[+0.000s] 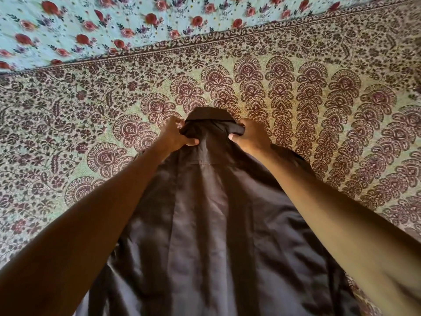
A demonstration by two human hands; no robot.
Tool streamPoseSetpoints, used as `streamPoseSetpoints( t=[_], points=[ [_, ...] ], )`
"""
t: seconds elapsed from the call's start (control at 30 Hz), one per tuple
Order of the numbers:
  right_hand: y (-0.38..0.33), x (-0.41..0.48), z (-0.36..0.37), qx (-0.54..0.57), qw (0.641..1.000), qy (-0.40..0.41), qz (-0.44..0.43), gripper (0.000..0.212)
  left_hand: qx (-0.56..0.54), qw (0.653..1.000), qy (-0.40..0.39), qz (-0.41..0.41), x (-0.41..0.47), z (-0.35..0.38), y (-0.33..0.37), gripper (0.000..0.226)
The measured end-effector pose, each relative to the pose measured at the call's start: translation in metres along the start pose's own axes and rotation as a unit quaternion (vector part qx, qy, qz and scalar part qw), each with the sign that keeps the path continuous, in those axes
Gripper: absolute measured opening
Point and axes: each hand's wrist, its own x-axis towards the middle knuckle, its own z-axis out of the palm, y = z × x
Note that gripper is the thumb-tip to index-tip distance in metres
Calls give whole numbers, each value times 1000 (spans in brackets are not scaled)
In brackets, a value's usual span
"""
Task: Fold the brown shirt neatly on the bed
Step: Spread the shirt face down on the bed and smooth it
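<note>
While both arms reach forward, the left hand [176, 134] and right hand [248, 135] each clench a bunch of the shirt [205, 224] at its shoulders, thumbs on the near side, fingers [175, 124] curled over the far side. Between the two fists the collar [210, 115] pokes up beyond the fingertips. One brown shirt trails back from the knuckles over the patterned bedspread [319, 99]; a floral sheet [91, 23] lies farther off.

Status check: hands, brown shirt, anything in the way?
Left hand and right hand both gripping brown shirt beside the collar. Shirt unfolded, back up, on patterned bedspread. No obstructions.
</note>
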Motion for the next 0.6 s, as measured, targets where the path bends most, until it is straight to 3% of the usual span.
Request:
streamPoseSetpoints(
  t=[0.17, 0.27, 0.33, 0.4, 0.47, 0.53, 0.6],
  points=[
    [-2, -14, 0, -138, 990, -5, -30, 76, 169, 983, -23, 61, -19, 5, 9, 113],
    [-2, -20, 2, -187, 981, 18, -50, 75, 248, 966, 38, 64, -32, 11, 12, 121],
    [2, -25, 3, -207, 976, 43, -60, 75, 322, 930, 125, 124, -46, 16, 13, 108],
    [12, -31, -1, -230, 968, 73, -66, 69, 342, 892, 176, 239, -64, 28, 10, 77],
    [34, -35, -10, -226, 969, 83, -55, 57, 308, 888, 125, 319, -80, 44, 1, 49],
    [62, -36, -27, -160, 985, 59, -33, 49, 324, 895, 54, 301, -89, 58, -9, 44],
    [87, -35, -49, -93, 996, 7, -8, 52, 333, 907, 67, 250, -89, 67, -12, 42]
  ],
)
